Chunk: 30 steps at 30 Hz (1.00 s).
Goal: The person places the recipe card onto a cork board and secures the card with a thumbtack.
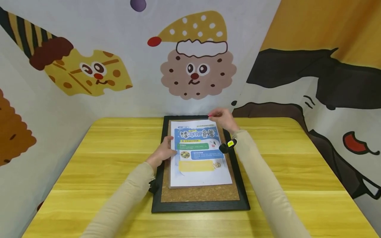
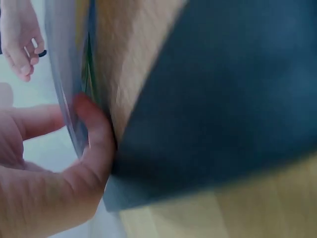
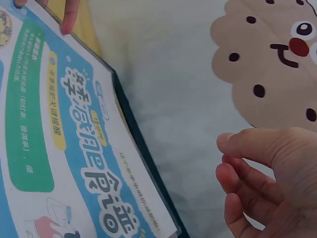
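Note:
A printed sheet (image 1: 200, 178) with Chinese text and blue, green and yellow panels lies over a cork board (image 1: 202, 197) in a black frame. My left hand (image 1: 162, 152) pinches the sheet's left edge; in the left wrist view its thumb and finger curl round the glossy edge (image 2: 67, 109). At the board's top right, my right hand (image 1: 225, 120) pinches a tiny pink-red thing (image 1: 209, 115) that looks like a push pin. In the right wrist view the right hand (image 3: 282, 178) stands beyond the sheet's top edge, and the pin is hard to make out.
The board lies on a yellow wood-grain table (image 1: 119, 142), its far end near the table's back edge. Behind hangs a white cloth (image 1: 143, 66) with cartoon food figures. A black strap with a small camera (image 1: 227, 146) sits on the right wrist.

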Motion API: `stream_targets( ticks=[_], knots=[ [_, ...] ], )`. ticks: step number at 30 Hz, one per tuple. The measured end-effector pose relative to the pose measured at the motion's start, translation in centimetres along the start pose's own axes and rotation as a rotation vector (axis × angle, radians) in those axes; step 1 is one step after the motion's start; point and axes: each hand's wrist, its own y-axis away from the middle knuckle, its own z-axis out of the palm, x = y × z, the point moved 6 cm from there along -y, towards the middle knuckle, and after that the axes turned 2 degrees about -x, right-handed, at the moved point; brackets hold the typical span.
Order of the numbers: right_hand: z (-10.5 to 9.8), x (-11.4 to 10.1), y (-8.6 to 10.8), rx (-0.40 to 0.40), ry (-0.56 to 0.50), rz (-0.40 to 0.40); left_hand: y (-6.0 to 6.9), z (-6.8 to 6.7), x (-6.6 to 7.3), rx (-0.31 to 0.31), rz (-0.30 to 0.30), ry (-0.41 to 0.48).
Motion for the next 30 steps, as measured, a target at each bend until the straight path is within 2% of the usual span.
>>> stream_targets(
  ticks=[7, 14, 16, 23, 26, 30],
  knots=[
    [1.8, 0.4, -0.4, -0.018, 0.013, 0.010, 0.6, -0.1, 0.1, -0.087, -0.050, -0.109],
    [2.7, 0.7, -0.3, -0.042, 0.042, 0.002, 1.0, -0.8, 0.1, -0.141, -0.042, -0.292],
    [2.9, 1.0, -0.3, -0.048, 0.048, 0.007, 0.9, -0.8, 0.0, -0.150, -0.036, -0.320],
    [4.2, 2.0, -1.1, -0.044, 0.087, 0.031, 0.4, -0.9, 0.0, -0.133, -0.010, -0.366],
    [4.7, 2.6, -1.5, -0.033, 0.105, 0.059, 0.2, -1.0, 0.0, -0.117, -0.022, -0.389],
    [5.2, 3.6, -1.8, -0.014, 0.112, 0.107, 0.0, -0.9, -0.1, -0.127, -0.038, -0.393]
  ],
)
